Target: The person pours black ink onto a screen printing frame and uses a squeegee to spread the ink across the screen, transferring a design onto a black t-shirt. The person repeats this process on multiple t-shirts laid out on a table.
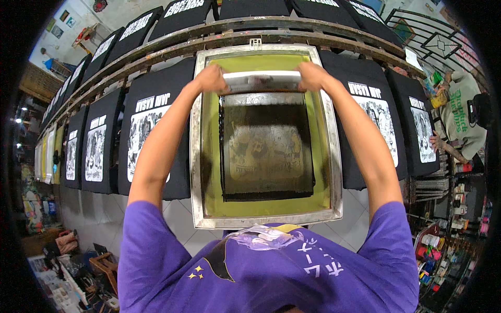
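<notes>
My left hand (pixel 213 78) and my right hand (pixel 312 77) grip the two ends of a metal squeegee (pixel 261 81) near the top of a yellow-green mesh screen (pixel 261 208) in a silver frame (pixel 336 193). Below the squeegee, dark ink (pixel 261 109) covers part of the mesh, with a faint image showing through lower down. The screen lies between black printed T-shirts on boards, one (pixel 146 135) to the left and one (pixel 370 130) to the right.
More black shirts (pixel 177 18) line the far side behind long rails (pixel 219 39). At the right, another person's hand (pixel 436 141) touches a shirt, near an apron or bag (pixel 464 104). Shelves of small containers (pixel 462 208) stand at the right; clutter (pixel 73 261) lies lower left.
</notes>
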`<state>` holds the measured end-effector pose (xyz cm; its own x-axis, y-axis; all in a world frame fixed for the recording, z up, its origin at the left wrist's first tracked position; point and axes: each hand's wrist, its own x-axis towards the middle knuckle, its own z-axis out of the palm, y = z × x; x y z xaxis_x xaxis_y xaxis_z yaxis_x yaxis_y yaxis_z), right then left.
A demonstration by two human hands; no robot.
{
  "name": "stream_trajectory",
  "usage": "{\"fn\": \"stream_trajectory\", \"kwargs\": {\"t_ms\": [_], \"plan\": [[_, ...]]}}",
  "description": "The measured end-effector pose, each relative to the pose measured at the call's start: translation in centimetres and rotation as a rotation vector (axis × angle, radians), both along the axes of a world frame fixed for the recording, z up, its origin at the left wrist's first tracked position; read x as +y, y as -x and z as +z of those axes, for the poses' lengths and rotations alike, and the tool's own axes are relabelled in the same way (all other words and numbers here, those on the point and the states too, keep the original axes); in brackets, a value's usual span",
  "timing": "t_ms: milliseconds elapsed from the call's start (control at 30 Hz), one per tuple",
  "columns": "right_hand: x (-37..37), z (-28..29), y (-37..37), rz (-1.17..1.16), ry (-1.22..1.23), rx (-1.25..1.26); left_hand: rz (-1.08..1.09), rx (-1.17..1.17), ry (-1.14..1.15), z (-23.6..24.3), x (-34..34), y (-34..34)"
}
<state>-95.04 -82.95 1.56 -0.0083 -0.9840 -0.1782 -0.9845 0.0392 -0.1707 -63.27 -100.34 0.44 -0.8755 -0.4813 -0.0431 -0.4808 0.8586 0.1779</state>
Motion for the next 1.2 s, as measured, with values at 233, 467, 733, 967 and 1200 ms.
{"fn": "stream_trajectory", "kwargs": {"t_ms": [233, 467, 733, 967, 1200], "plan": [[28.2, -1.9, -15.6, 0.044, 0.265, -0.041, 0.189, 0.208, -0.185, -1.5, 28.8, -14.2], [37.9, -5.8, -22.2, -0.175, 0.367, -0.067, 0.168, 0.405, -0.124, -6.0, 39.4, -19.0], [30.5, -9.9, -17.8, -0.175, 0.537, -0.134, 0.173, 0.458, 0.032, -9.0, 32.4, -14.8], [14.9, -12.9, -8.8, -0.099, 0.674, -0.060, 0.176, 0.545, 0.219, -12.8, 17.0, -6.5], [-3.1, -6.0, 1.6, -0.133, 0.152, 0.023, 0.191, 0.034, 0.005, -6.9, -3.0, 2.7]]}}
